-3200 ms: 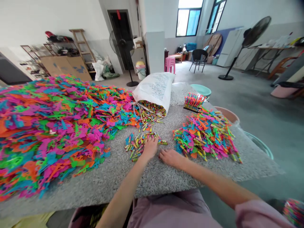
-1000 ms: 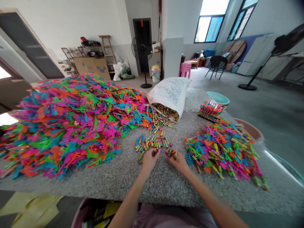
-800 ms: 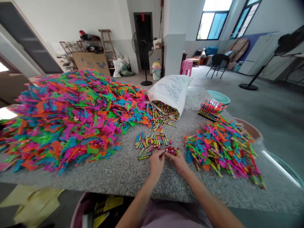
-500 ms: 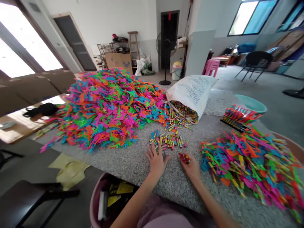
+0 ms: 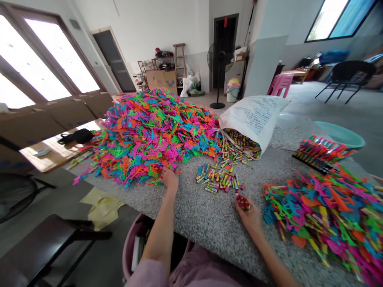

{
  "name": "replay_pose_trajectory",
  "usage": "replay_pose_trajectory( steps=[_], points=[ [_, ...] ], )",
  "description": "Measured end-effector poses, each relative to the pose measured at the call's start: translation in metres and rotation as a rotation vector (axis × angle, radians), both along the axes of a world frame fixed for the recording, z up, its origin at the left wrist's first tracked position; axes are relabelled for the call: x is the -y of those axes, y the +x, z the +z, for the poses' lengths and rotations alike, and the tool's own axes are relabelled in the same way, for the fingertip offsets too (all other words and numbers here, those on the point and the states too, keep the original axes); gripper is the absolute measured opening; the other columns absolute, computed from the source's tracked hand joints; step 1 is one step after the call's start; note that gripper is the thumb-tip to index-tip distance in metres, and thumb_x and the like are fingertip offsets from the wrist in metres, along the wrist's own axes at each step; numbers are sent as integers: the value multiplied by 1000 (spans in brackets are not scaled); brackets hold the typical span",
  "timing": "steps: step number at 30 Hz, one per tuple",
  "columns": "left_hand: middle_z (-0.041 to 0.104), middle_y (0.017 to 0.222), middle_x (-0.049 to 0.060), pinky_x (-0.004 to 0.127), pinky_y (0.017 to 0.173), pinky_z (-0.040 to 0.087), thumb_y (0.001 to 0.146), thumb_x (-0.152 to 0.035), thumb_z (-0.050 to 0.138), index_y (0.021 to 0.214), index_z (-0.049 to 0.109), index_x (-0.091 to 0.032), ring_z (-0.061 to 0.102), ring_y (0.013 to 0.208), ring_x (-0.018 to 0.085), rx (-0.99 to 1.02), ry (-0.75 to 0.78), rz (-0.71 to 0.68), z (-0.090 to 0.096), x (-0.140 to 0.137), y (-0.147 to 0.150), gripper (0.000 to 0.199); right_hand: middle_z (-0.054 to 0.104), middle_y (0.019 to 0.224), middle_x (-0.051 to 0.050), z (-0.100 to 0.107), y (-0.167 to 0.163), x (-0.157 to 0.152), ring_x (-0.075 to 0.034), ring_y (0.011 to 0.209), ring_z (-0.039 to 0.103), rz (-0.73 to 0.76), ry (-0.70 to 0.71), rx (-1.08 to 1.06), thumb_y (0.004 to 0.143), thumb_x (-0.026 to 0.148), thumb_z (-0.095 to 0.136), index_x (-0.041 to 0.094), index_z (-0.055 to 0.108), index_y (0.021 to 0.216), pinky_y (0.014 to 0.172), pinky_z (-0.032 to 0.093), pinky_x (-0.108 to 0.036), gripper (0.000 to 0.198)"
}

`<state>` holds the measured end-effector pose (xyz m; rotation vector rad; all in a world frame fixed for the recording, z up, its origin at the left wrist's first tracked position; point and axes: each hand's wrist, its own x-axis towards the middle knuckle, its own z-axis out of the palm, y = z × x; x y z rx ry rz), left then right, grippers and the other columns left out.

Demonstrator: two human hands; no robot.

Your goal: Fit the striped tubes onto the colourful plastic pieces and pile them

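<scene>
My left hand (image 5: 170,177) is at the near right edge of a big heap of bright plastic pieces (image 5: 149,131) in pink, orange, green and blue. Its thumb stands apart from the fingers, whose tips are partly hidden among the pieces. Closer to me on the right, my right hand (image 5: 250,213) is closed around a bunch of small shiny red-ended tubes (image 5: 243,202). Just beyond it lies a loose group of short printed tubes (image 5: 220,177), mostly yellow. More such tubes spill from a white woven sack (image 5: 254,117) lying on its side on the speckled stone table (image 5: 206,217).
On the right is a pile of plastic pieces joined to printed sticks (image 5: 323,219). Behind it are a black rack (image 5: 312,161) holding upright sticks and a turquoise basin (image 5: 341,133). A pink tub (image 5: 128,255) sits below the table's front edge; a dark chair (image 5: 44,247) stands left.
My left hand has moved left from the loose tubes to the heap of plastic pieces. My right hand still holds the red-ended tubes. The view has turned a little left.
</scene>
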<state>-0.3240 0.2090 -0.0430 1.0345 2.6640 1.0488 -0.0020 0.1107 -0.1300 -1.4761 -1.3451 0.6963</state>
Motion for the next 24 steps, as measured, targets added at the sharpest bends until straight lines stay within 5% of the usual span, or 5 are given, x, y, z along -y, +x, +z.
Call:
replay_pose_trajectory(
  steps=[8, 11, 15, 21, 24],
  points=[
    [66, 78, 5, 29, 72, 48, 78, -38, 59, 93, 68, -13, 62, 76, 19, 328, 74, -417, 15, 61, 39, 30, 70, 98, -11, 36, -3, 12, -25, 91, 65, 72, 136, -44, 77, 34, 62, 18, 65, 94, 83, 52, -40, 23],
    [63, 69, 1, 25, 62, 47, 68, -40, 70, 98, 70, -14, 56, 59, 12, 918, 69, -670, 26, 98, 81, 40, 65, 120, -12, 79, -12, 22, -25, 107, 61, 322, 231, -2, 78, 22, 60, 21, 64, 98, 92, 48, -41, 21],
    [59, 62, -2, 23, 59, 46, 62, -31, 77, 107, 68, -17, 49, 51, 7, 1433, 52, -689, 44, 119, 117, 48, 69, 111, -7, 111, -18, 28, -23, 106, 61, 461, 317, 74, 73, 14, 58, 23, 65, 102, 92, 47, -38, 32],
    [58, 65, -2, 25, 65, 49, 60, -42, 80, 92, 64, -16, 55, 61, 10, 1272, 63, -846, 33, 116, 151, 45, 66, 71, 0, 99, -22, 37, -16, 63, 59, 34, 108, -191, 74, 28, 65, 20, 61, 86, 63, 50, -27, 14],
    [60, 69, -2, 21, 62, 45, 61, -43, 79, 82, 60, -15, 54, 63, 10, 1074, 153, -908, 26, 116, 167, 40, 60, 64, 2, 104, -19, 38, -13, 57, 55, 25, -23, -460, 71, 34, 69, 20, 57, 76, 56, 51, -26, 20]
  ],
)
